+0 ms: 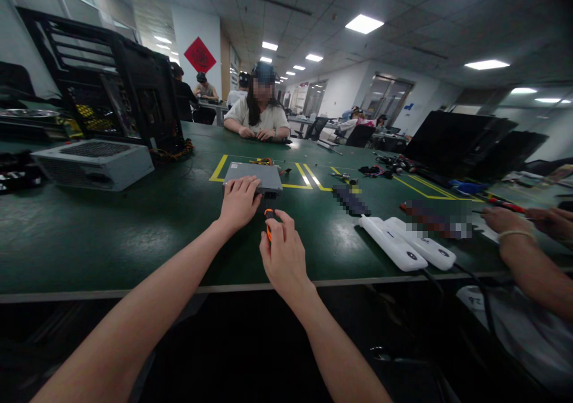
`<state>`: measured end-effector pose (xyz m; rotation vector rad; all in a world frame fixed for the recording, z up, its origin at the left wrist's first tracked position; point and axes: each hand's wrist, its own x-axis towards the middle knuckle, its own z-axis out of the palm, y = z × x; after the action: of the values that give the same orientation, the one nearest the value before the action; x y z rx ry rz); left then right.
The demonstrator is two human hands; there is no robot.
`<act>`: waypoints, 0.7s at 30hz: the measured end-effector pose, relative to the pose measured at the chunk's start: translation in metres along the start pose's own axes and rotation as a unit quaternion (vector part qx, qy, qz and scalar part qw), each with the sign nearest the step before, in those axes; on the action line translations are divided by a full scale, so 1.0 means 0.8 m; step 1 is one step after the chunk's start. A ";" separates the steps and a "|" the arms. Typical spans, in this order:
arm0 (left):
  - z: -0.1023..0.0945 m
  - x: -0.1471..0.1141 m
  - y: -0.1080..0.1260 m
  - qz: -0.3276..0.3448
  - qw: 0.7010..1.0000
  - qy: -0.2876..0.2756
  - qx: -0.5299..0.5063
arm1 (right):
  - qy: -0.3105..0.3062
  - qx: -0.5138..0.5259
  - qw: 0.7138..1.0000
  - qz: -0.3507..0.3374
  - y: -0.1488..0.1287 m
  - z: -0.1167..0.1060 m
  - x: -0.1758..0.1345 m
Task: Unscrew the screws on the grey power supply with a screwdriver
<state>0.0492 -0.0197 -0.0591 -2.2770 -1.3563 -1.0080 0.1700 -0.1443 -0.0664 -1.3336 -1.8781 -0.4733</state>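
Observation:
A small grey computer power supply [264,177] lies on the green table in front of me, with coloured cables [264,161] at its far side. My left hand [240,203] rests on its top left part, fingers stretched out over the metal case. In my right hand [285,245] is an orange and black screwdriver [269,215], its handle held between thumb and fingers. The tool points away from me toward the near side of the power supply, close to the dark socket. Whether its tip touches a screw I cannot tell.
A larger power supply [96,163] and an open black computer case [111,86] stand at the left. Two white devices [394,245] lie at the right, near a neighbour's hands [510,221]. Dark flat panels [456,146] stand behind. Another person [257,113] sits across the table.

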 end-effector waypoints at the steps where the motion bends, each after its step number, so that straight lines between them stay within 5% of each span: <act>1: 0.000 0.000 0.000 0.000 1.000 0.001 0.000 | -0.006 0.000 1.000 -0.010 -0.002 0.001 0.000; 9: 0.002 0.000 -0.002 -0.004 1.000 -0.002 -0.002 | 0.015 -0.014 0.999 0.027 0.000 0.002 0.002; 15: 0.001 0.000 -0.001 0.004 1.000 0.000 -0.001 | -0.043 -0.005 0.999 -0.028 -0.007 -0.001 -0.001; 21: 0.001 0.000 0.000 0.003 1.000 0.001 0.003 | 0.014 -0.004 1.000 0.008 0.000 0.004 0.002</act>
<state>0.0492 -0.0190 -0.0597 -2.2732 -1.3484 -1.0025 0.1687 -0.1408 -0.0673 -1.3399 -1.8435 -0.4901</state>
